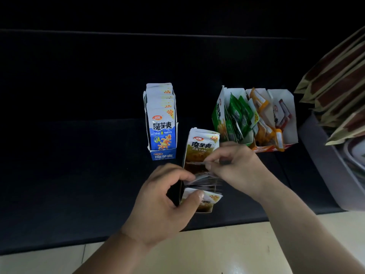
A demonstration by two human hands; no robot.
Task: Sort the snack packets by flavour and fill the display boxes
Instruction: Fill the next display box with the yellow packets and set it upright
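- Head view: the left hand [166, 196] clasps the brown box [205, 210] by its left wall, thumb on the front packet, probably to steady it.
- The right hand [239, 167] pinches the brown packets [203, 147] mid-box, seemingly to stand the row upright.
- The full blue box [162, 155] stands at eleven o'clock from the brown one.
- The green, orange and red boxes [287, 99] sit at two o'clock, their packets loose and tilted.

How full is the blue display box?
Full: the blue display box holds upright blue packets in a row from front to back.
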